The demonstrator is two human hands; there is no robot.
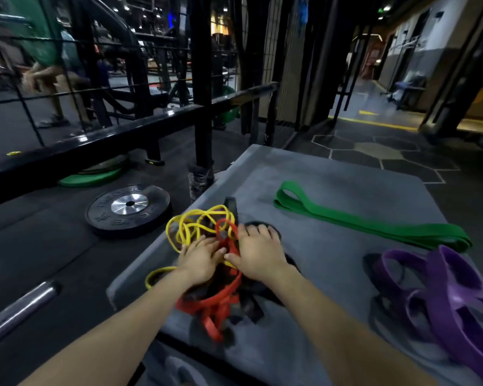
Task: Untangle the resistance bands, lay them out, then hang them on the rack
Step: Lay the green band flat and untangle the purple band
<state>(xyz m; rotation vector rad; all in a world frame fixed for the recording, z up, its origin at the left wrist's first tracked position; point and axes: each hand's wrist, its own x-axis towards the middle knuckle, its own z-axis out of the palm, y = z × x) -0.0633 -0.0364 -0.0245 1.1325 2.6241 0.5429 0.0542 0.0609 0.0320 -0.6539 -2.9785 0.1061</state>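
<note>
While both hands work in the middle of a tangle on a grey mat (332,263), the left hand (200,260) lies palm-down on the heap, its fingers reaching into the knot where yellow and red cross; whether they are curled round a strand cannot be told, since the fingertips are buried among the loops. Just beside it, the right hand (255,253) also lies palm-down, thumb stretched toward the left hand and nearly touching it, fingers spread forward over a black band (251,305) and the top of the red one; its fingertips press down on the pile, and no clear pinch shows. A thin yellow band (191,227) loops in several coils at the far left of the heap, with one loop trailing to the mat's left edge. Under and between the hands a red band (221,299) twists toward the near edge of the mat, wound together with the black band. Well apart from the tangle, a green band (374,225) lies flat and stretched out across the far right of the mat. Near the right edge, a purple band (452,296) sits in a loose pile of loops, partly over another dark band. Left of the mat, a black plate (129,208) lies flat on the floor, a green plate (91,178) lies beyond it under a black rail (117,132), and a steel bar (18,310) lies near the left edge.
</note>
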